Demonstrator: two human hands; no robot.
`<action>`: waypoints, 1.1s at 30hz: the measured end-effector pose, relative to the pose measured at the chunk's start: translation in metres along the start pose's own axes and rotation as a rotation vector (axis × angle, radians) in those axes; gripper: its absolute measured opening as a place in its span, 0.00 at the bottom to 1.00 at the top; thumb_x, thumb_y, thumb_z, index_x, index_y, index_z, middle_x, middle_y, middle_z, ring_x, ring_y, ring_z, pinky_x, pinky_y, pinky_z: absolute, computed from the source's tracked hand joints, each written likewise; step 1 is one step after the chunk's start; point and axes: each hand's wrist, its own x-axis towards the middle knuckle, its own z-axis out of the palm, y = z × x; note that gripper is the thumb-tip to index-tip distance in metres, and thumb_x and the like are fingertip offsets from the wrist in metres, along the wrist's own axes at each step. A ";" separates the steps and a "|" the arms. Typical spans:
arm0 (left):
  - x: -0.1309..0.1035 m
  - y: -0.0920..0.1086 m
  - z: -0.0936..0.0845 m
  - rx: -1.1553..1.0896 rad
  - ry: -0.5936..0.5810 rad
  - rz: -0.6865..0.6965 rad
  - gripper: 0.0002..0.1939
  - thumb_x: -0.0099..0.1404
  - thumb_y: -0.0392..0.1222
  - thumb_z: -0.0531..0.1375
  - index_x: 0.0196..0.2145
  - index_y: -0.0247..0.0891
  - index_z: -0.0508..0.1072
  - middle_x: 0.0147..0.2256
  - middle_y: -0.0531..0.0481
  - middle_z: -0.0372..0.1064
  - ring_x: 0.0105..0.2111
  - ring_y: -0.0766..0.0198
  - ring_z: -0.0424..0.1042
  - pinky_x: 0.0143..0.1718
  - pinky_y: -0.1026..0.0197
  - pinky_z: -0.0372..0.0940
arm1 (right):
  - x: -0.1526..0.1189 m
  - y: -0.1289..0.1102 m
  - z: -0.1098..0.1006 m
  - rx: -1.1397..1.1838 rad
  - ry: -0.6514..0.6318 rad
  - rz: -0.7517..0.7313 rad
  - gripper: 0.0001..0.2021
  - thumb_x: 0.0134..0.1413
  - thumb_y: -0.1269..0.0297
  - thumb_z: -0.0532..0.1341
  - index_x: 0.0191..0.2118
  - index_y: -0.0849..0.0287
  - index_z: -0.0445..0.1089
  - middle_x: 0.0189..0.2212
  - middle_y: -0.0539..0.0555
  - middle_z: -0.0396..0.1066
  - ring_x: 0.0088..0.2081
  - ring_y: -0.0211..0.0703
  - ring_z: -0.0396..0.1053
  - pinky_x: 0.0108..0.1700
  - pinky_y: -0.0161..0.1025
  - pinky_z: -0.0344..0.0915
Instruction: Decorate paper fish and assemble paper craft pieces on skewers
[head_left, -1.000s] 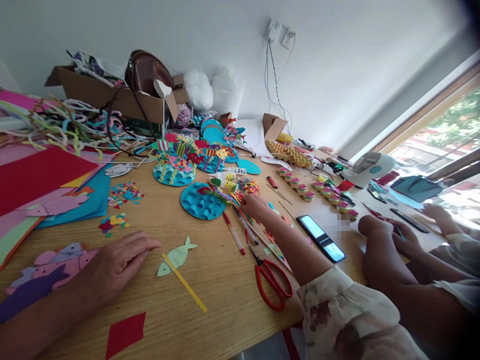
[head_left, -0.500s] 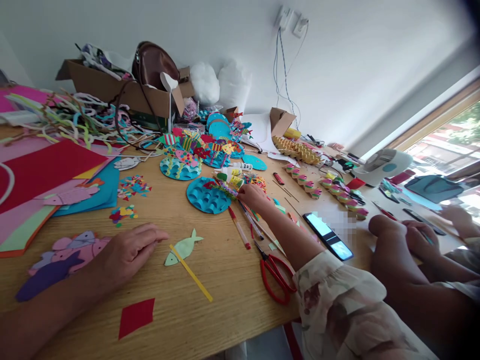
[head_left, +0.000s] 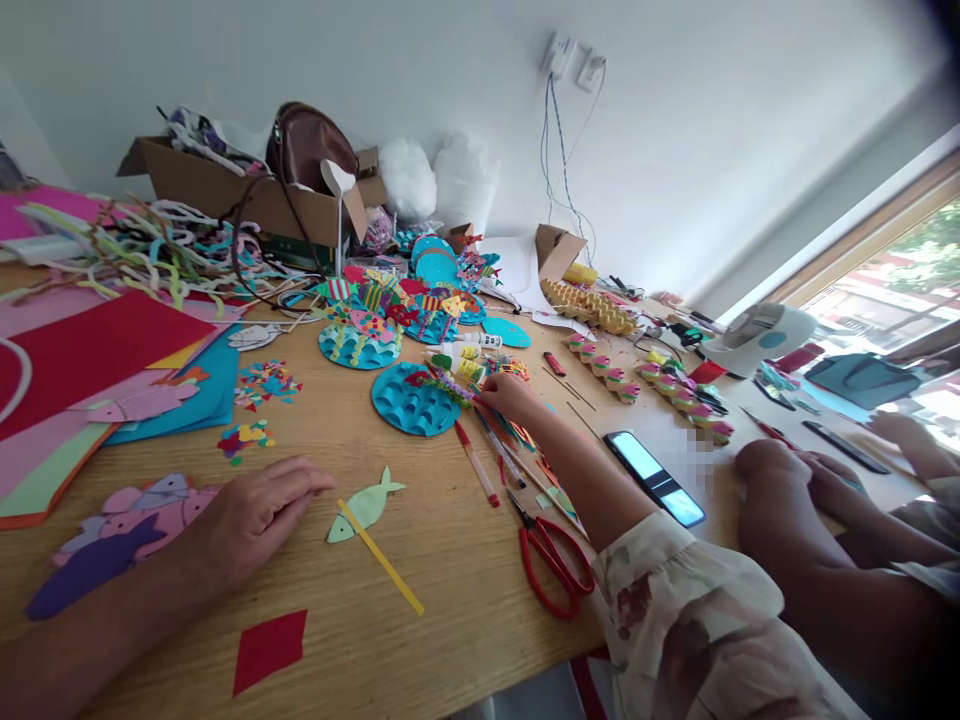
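My left hand rests on the table with its fingers loosely extended and nothing in them. Just right of its fingertips lies a pale green paper fish, crossed by a yellow strip. A red paper piece is below. My right hand reaches out beyond the pens, fingertips pinched together beside a blue wavy disc; what they grip is too small to tell. Red-handled scissors and a red pen lie near my right forearm.
Purple and pink paper fish lie under my left forearm. Coloured sheets are stacked at left. A phone lies right of my right arm. Another person's hands work at far right. Glue bottles stand among decorated discs.
The view has shifted slightly, so the background sits a little lower. My right hand has shifted a little among the pens and strips. My left hand stays resting.
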 end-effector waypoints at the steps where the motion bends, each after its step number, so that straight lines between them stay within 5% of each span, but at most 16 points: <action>1: 0.000 0.001 0.000 -0.001 0.004 -0.013 0.15 0.64 0.38 0.47 0.37 0.41 0.73 0.34 0.51 0.74 0.36 0.65 0.73 0.36 0.68 0.65 | -0.001 0.002 -0.002 0.030 0.008 -0.008 0.04 0.45 0.70 0.58 0.24 0.61 0.70 0.23 0.50 0.68 0.29 0.38 0.64 0.29 0.31 0.54; 11: 0.002 0.006 -0.004 0.015 -0.023 -0.059 0.16 0.64 0.38 0.46 0.36 0.40 0.74 0.35 0.49 0.75 0.37 0.64 0.73 0.37 0.66 0.66 | -0.006 0.010 -0.015 0.474 0.110 0.004 0.10 0.39 0.68 0.59 0.33 0.61 0.69 0.21 0.46 0.66 0.24 0.35 0.62 0.28 0.32 0.58; 21: 0.003 0.003 -0.006 0.037 -0.041 -0.020 0.15 0.63 0.38 0.47 0.37 0.41 0.74 0.35 0.50 0.75 0.37 0.64 0.73 0.37 0.66 0.66 | -0.023 0.013 -0.041 0.720 0.266 0.034 0.13 0.37 0.55 0.62 0.25 0.61 0.70 0.16 0.46 0.62 0.21 0.34 0.58 0.23 0.32 0.54; 29: 0.003 0.004 -0.005 0.036 0.036 -0.063 0.14 0.64 0.40 0.48 0.36 0.41 0.73 0.34 0.51 0.75 0.36 0.65 0.73 0.39 0.66 0.66 | -0.036 0.006 -0.052 0.838 0.442 -0.002 0.09 0.38 0.60 0.62 0.27 0.60 0.67 0.23 0.49 0.69 0.28 0.38 0.66 0.31 0.34 0.62; 33: 0.005 0.013 -0.018 0.066 0.050 -0.041 0.13 0.63 0.42 0.49 0.38 0.42 0.73 0.37 0.51 0.75 0.37 0.64 0.73 0.39 0.66 0.66 | -0.057 -0.007 -0.065 0.866 0.427 -0.086 0.09 0.39 0.61 0.62 0.28 0.59 0.68 0.22 0.49 0.69 0.27 0.38 0.67 0.32 0.37 0.63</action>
